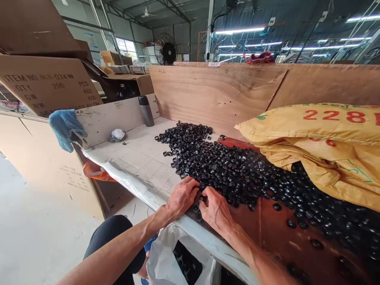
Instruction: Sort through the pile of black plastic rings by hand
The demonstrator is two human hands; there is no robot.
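A broad heap of small black plastic parts [219,166], ring-like on the left and more like round caps towards the right, covers much of the workbench. At its near edge my left hand [181,195] is closed, fingers curled inward; what it holds is hidden. My right hand [214,208] is close beside it, thumb and fingers pinched around a small black plastic part [203,197]. A few loose black rings [196,209] lie just below, between my hands and the bench's padded front edge [190,223].
Yellow sacks [297,126] lie over the heap at right, with a wooden board [213,89] behind. A dark flask [146,111] stands at the back left; a blue towel [65,126] hangs at the corner. Below the edge is an open white bag [163,253] containing black parts.
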